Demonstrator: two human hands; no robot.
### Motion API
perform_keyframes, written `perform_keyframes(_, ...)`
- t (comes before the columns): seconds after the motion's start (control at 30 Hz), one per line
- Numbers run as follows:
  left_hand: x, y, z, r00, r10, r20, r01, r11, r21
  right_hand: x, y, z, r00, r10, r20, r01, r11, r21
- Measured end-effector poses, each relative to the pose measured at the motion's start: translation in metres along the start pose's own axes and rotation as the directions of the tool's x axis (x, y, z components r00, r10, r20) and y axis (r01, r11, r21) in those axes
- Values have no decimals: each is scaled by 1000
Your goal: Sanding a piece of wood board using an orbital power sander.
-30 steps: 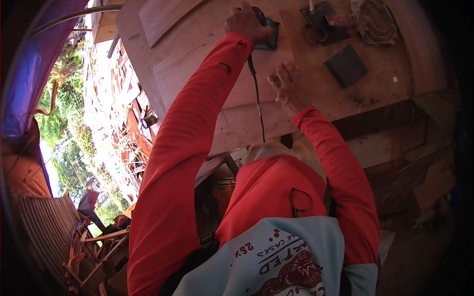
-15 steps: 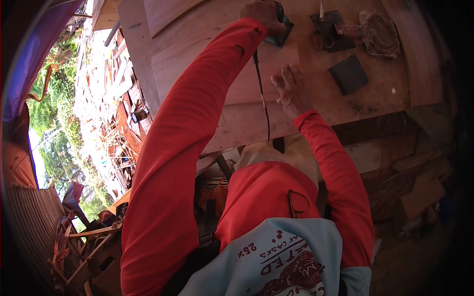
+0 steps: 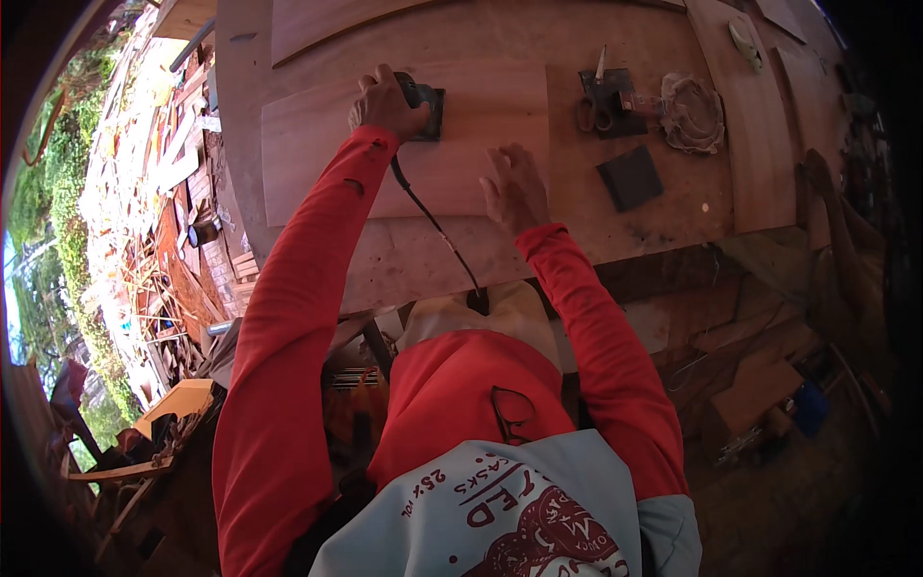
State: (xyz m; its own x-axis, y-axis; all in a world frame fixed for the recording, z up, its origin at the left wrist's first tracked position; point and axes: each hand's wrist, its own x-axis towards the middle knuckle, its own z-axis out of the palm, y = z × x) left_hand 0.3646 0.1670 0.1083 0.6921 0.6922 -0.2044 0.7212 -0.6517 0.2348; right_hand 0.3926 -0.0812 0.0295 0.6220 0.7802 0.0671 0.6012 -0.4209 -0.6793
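Note:
A dark green electric sander rests on a smooth reddish wooden board, left of the board's middle. My left hand is closed around its body from the left. From the sander a black power cord runs back over the table's near edge toward my lap. My right hand lies palm down at the near right corner of this board, fingers spread and holding nothing. To the right of it, a dark square of sandpaper lies on the wooden table.
Scissors lie on another dark sheet at the right, beside a crumpled pale plastic-wrapped roll. More boards lie at the back, with a long plank at the right. Scrap wood is heaped outside on the left.
My left hand has moved the sander leftward along the board, away from its right end. My right hand stays by the near right corner. The whole view has shifted too.

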Motion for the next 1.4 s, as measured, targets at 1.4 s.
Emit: perform_keyframes(1.4, -330, -137, 124, 754, -654, -62, 353, 483, -801, 221, -57, -50, 608, -243, 756, 665, 676, -318)
